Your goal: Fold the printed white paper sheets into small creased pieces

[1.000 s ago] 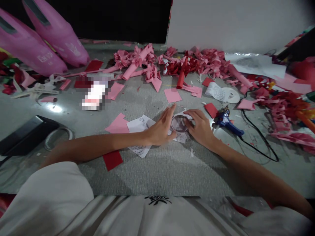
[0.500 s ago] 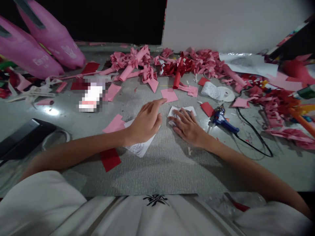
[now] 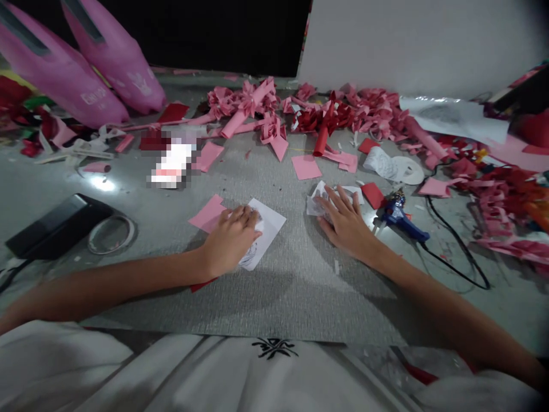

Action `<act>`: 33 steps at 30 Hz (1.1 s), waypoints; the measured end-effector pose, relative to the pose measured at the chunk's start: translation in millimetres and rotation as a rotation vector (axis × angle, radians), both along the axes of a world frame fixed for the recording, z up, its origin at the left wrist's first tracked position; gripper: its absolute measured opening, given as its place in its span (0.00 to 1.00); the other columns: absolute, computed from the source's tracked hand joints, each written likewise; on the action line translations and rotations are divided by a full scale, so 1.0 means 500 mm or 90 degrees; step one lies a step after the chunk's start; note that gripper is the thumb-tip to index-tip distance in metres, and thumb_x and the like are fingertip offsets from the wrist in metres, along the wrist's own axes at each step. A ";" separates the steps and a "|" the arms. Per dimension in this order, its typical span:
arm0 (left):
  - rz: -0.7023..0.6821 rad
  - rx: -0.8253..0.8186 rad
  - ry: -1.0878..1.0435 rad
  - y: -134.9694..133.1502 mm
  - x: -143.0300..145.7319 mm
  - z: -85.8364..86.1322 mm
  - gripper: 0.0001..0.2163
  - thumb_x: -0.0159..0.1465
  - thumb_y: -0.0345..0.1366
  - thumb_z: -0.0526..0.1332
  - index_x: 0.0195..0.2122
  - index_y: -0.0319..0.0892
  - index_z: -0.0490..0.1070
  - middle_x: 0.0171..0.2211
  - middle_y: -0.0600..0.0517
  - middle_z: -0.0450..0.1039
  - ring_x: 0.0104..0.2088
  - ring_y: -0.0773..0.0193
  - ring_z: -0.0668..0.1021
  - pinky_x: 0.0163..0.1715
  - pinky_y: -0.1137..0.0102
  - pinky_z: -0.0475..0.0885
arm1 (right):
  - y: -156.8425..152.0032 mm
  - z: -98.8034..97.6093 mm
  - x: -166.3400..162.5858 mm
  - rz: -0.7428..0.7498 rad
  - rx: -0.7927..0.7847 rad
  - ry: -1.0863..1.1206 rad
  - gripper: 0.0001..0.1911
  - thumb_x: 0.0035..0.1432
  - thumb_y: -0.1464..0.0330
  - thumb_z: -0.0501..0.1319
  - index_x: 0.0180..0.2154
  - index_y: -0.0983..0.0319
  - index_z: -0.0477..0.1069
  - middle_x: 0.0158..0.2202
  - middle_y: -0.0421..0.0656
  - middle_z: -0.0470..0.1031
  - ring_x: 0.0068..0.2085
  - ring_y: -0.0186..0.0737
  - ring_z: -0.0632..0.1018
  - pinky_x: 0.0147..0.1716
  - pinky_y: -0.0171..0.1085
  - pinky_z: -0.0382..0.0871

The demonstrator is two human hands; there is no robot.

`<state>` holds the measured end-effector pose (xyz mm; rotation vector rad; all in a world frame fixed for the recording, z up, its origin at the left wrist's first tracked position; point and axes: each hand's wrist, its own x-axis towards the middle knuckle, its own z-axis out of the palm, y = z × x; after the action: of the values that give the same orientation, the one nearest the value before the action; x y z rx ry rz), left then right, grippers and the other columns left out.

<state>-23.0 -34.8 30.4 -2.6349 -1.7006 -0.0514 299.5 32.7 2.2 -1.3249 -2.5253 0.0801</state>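
My left hand (image 3: 233, 239) lies on a white sheet of paper (image 3: 271, 226) with dark scribbled marks. Its fingers are slightly bent and pressed over the sheet, which they partly hide. Under the edge of that hand is a pink piece of paper (image 3: 205, 214), and a corner of red paper (image 3: 201, 285) shows beneath the wrist. My right hand (image 3: 346, 226) is spread over another white paper (image 3: 315, 205) with grey markings, its fingers apart and flat. Just beyond the right hand lie a small red paper piece (image 3: 372, 195) and a blue glue gun (image 3: 403, 218).
Pink and red paper flowers (image 3: 244, 106) line the back of the table. At left are a lit phone (image 3: 171, 166), pixelated in part, a roll of tape (image 3: 111, 234), a black box-like device (image 3: 58, 226) and pink bottles (image 3: 115, 63). The glue gun's black cord (image 3: 457, 260) loops at right.
My left hand has come down from above the white sheet and moved left onto it. My right hand stays on its paper. The view has shifted slightly.
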 end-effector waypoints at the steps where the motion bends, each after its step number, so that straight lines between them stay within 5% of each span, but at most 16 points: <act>1: -0.016 0.004 0.007 0.002 0.000 0.000 0.17 0.75 0.31 0.56 0.62 0.34 0.71 0.61 0.32 0.75 0.64 0.42 0.76 0.64 0.47 0.68 | -0.002 0.004 -0.003 0.004 0.002 0.005 0.26 0.75 0.62 0.53 0.70 0.56 0.62 0.77 0.52 0.55 0.78 0.64 0.53 0.72 0.74 0.44; 4: -0.062 0.032 -0.045 0.010 0.006 0.012 0.18 0.72 0.23 0.52 0.58 0.36 0.73 0.56 0.36 0.80 0.58 0.47 0.81 0.66 0.46 0.66 | -0.010 0.019 -0.013 0.029 0.018 0.062 0.22 0.74 0.64 0.54 0.66 0.55 0.67 0.74 0.52 0.61 0.77 0.62 0.57 0.73 0.72 0.47; 7: -0.124 0.049 -0.277 0.019 0.027 0.035 0.13 0.76 0.31 0.52 0.54 0.42 0.76 0.53 0.42 0.82 0.56 0.52 0.82 0.64 0.51 0.68 | -0.030 0.039 -0.024 0.097 -0.032 0.187 0.20 0.74 0.63 0.56 0.65 0.54 0.68 0.68 0.52 0.70 0.70 0.56 0.69 0.69 0.62 0.64; 9: -0.187 -0.042 -0.459 0.024 0.049 0.046 0.13 0.78 0.40 0.54 0.48 0.43 0.77 0.41 0.48 0.83 0.46 0.57 0.84 0.51 0.62 0.75 | -0.051 0.050 -0.032 0.140 -0.131 0.281 0.26 0.72 0.58 0.61 0.67 0.54 0.64 0.65 0.52 0.73 0.60 0.52 0.79 0.59 0.55 0.77; 12: -0.074 -0.202 -0.661 0.030 0.085 0.040 0.21 0.77 0.51 0.54 0.35 0.41 0.74 0.25 0.55 0.71 0.26 0.66 0.76 0.28 0.72 0.69 | -0.085 0.051 -0.046 0.132 -0.268 0.381 0.32 0.68 0.54 0.67 0.67 0.54 0.62 0.56 0.51 0.79 0.43 0.45 0.84 0.43 0.46 0.83; 15: -0.061 -0.372 -0.786 0.036 0.108 0.015 0.21 0.75 0.55 0.57 0.37 0.41 0.73 0.29 0.54 0.72 0.29 0.66 0.77 0.26 0.74 0.70 | -0.103 0.038 -0.063 0.050 -0.332 0.436 0.25 0.68 0.53 0.66 0.60 0.55 0.67 0.41 0.44 0.81 0.33 0.39 0.82 0.32 0.39 0.80; 19: -0.042 -0.499 -0.843 0.043 0.114 -0.012 0.20 0.73 0.55 0.61 0.44 0.41 0.72 0.34 0.52 0.74 0.33 0.65 0.79 0.29 0.73 0.77 | -0.097 0.021 -0.078 -0.043 -0.395 0.513 0.17 0.70 0.51 0.63 0.49 0.56 0.69 0.28 0.37 0.77 0.24 0.36 0.78 0.23 0.34 0.72; 26: -0.022 -0.537 -0.884 0.051 0.113 -0.024 0.21 0.71 0.53 0.64 0.54 0.41 0.71 0.45 0.46 0.78 0.35 0.62 0.85 0.31 0.70 0.83 | -0.083 0.022 -0.075 -0.115 -0.363 0.542 0.16 0.70 0.51 0.62 0.38 0.56 0.68 0.20 0.35 0.73 0.19 0.35 0.73 0.19 0.35 0.65; 30: 0.021 -0.493 -0.854 0.054 0.109 -0.020 0.16 0.71 0.49 0.64 0.43 0.40 0.73 0.37 0.48 0.80 0.32 0.63 0.84 0.29 0.71 0.81 | -0.088 0.022 -0.072 -0.122 -0.333 0.555 0.15 0.71 0.51 0.60 0.41 0.55 0.67 0.20 0.34 0.72 0.20 0.36 0.73 0.20 0.35 0.66; 33: 0.063 -0.372 -0.744 0.054 0.101 -0.007 0.13 0.70 0.45 0.64 0.34 0.41 0.72 0.30 0.51 0.78 0.29 0.64 0.81 0.26 0.73 0.74 | -0.088 0.021 -0.070 -0.109 -0.326 0.569 0.17 0.71 0.50 0.60 0.49 0.55 0.68 0.29 0.38 0.78 0.22 0.35 0.74 0.21 0.36 0.67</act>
<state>27.6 -7.9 26.9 -3.1400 -2.3526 -1.5980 264.2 -11.3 12.7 -1.2541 -1.6621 1.0756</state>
